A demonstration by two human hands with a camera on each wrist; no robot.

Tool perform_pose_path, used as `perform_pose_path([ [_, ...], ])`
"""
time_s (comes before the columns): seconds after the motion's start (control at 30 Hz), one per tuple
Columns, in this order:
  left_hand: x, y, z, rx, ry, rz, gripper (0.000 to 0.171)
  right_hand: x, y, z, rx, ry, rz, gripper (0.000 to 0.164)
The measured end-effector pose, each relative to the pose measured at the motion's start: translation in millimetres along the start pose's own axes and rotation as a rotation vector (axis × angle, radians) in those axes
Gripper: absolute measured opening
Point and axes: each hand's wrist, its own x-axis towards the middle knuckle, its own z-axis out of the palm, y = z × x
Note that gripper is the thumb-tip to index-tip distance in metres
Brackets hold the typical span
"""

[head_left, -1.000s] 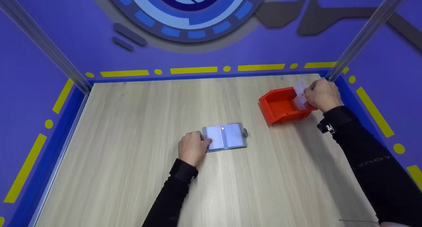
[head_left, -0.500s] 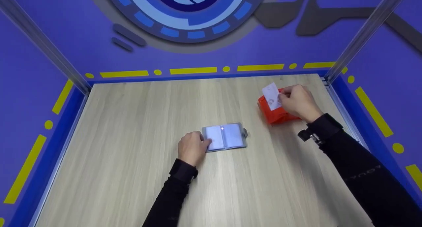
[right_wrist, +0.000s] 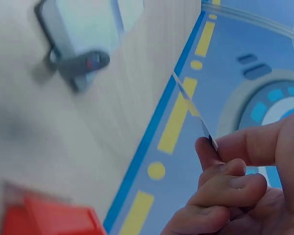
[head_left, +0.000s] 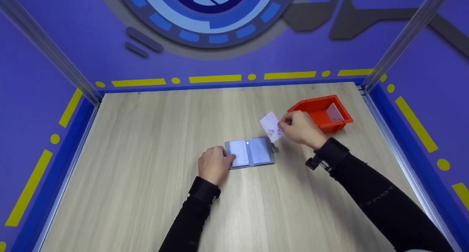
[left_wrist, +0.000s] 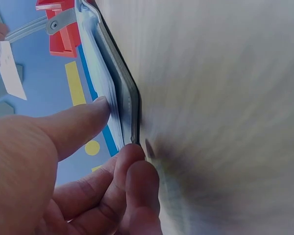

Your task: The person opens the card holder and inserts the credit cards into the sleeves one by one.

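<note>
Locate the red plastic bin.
In the head view, the red plastic bin sits near the far right corner of the pale wooden table, partly behind the right hand.

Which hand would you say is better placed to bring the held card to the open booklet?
Probably the right hand: it pinches the card near the booklet, while the left hand holds the booklet's left edge.

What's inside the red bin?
A pale card sits at the right end of the bin. The right hand blocks part of the inside, so anything there can't be seen.
</note>
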Motion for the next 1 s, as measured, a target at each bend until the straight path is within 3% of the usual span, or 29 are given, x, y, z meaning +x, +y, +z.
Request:
perform_pose_path([
  [0.37,-0.4,-0.4,1.5,0.014,0.015,0.017,0.033,4,0,52,-0.003,-0.107,-0.001,0.022],
  [0.73,-1.1,0.2,-0.6,0.019,0.019,0.013,0.033,9,5,73,-0.025,-0.135,0.041,0.022],
  [1.0,-0.5,-0.1,0.0,0.028,0.021,0.020,0.033,12,5,76,-0.002,-0.105,0.033,0.027],
])
